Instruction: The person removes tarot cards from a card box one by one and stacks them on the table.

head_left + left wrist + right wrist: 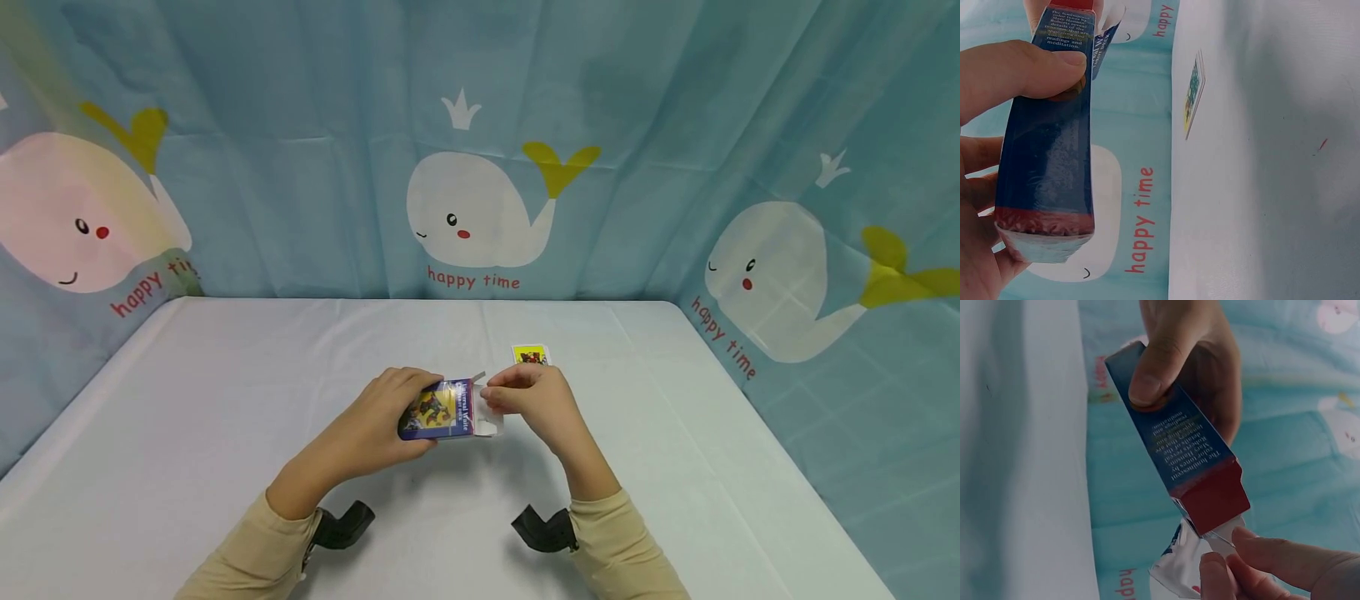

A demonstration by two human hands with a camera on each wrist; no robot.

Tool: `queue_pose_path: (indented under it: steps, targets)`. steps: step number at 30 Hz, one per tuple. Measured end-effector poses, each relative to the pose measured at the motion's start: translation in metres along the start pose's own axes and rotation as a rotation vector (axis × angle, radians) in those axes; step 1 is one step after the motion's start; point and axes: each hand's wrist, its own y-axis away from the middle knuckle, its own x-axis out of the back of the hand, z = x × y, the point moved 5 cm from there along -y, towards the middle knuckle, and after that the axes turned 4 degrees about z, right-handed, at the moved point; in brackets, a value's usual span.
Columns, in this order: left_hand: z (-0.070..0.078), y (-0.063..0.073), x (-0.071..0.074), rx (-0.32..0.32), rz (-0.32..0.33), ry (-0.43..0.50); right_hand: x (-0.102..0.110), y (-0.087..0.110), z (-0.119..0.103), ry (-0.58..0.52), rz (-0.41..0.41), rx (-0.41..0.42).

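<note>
My left hand grips a blue card box with "Universal Waite" printed on its front, thumb along one narrow side. In the left wrist view the narrow blue side of the box faces the camera, in shiny wrap. The box's right end is unfolded, with a white flap sticking out. At that end my right hand pinches a small white piece between thumb and fingers; whether it is a flap or something else I cannot tell. Beyond the right hand lie some cards, yellow on top, partly hidden by it.
A white cloth covers the table. Behind it and on both sides hangs a blue curtain with whale prints. Black wrist mounts stick out from both sleeves. A small red mark shows on the cloth in the left wrist view.
</note>
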Motion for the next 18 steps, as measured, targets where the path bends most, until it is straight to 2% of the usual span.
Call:
queue_pose_path:
  steps: [13,18]
  targets:
    - [0.002,0.0,0.0,-0.01,0.006,0.006,-0.013,0.0,0.004,-0.053,-0.015,0.012]
    - [0.002,0.0,-0.001,-0.011,0.006,0.003,-0.018,0.0,0.004,-0.023,-0.008,0.032]
